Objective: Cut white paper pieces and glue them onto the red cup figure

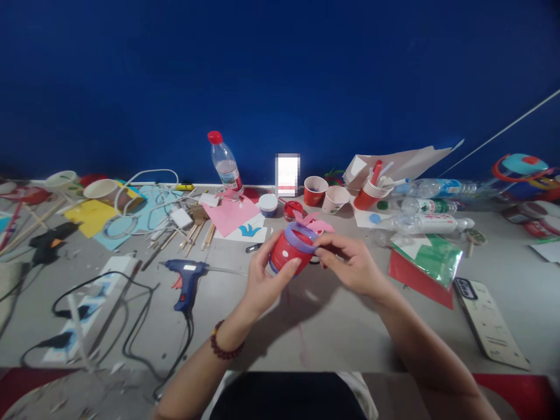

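My left hand [265,280] wraps around a red paper cup [290,249] with white dots, held above the grey table [332,326] and tilted away from me. A purple band runs round the cup's rim. My right hand [350,262] pinches that band at the rim's right side with thumb and fingers. Pink paper pieces [311,221] lie just behind the cup. A bead bracelet sits on my left wrist.
A blue glue gun [187,275] lies left of my hands with cables beside it. Behind are a water bottle [225,162], paper cups [315,190], a pink sheet [230,214], wooden sticks and plastic bottles [426,221]. Red and green sheets [426,262] and a phone [487,324] lie right.
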The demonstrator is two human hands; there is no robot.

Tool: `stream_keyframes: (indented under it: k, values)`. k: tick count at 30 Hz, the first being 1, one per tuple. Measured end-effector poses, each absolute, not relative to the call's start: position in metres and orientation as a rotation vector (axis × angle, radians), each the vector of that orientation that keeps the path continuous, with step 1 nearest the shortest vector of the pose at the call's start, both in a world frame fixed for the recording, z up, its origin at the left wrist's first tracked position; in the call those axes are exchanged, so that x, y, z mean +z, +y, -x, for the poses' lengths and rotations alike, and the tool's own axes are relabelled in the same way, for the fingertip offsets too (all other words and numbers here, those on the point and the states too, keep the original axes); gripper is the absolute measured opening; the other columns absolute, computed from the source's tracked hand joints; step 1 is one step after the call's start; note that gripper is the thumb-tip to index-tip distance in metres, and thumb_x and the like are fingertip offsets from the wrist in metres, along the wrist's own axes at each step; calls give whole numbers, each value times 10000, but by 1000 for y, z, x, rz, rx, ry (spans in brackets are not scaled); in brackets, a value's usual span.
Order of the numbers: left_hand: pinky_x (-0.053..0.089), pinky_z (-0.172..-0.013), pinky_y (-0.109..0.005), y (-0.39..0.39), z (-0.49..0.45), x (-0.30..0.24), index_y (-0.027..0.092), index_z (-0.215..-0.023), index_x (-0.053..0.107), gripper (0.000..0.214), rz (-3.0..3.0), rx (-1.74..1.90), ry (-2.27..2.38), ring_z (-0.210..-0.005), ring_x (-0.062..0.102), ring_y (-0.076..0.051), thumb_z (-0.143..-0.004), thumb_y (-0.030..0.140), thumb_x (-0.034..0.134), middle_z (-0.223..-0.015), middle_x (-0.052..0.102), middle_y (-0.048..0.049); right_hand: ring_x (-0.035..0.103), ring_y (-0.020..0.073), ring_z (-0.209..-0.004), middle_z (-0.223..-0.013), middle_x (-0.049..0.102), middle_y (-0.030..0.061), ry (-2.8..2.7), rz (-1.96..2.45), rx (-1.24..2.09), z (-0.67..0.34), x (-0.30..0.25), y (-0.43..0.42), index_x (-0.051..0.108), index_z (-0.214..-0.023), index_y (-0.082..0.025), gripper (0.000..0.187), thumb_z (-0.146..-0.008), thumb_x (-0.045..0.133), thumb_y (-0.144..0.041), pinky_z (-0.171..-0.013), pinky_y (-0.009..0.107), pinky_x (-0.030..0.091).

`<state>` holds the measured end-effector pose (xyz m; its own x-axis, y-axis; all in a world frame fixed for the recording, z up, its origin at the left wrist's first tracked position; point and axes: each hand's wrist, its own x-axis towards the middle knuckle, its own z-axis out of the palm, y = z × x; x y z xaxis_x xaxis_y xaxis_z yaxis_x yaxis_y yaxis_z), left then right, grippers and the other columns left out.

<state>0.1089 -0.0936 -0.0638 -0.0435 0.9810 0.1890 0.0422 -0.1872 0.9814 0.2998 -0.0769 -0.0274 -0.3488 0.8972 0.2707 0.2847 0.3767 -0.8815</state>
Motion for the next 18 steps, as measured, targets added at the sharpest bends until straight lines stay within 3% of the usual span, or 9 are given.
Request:
stream_keyframes:
  k: [18]
  values:
    - [501,-1007,-413,-96,-108,-66,176,-1215,623,506,-1445,1417,1211,-1139,632,-286,-779,413,726,-1217,683,-107,537,112,-554,-762,668,29,-1812,1030,917,-293,-24,-79,660,-851,-192,112,-898,571,-241,-532,252,456]
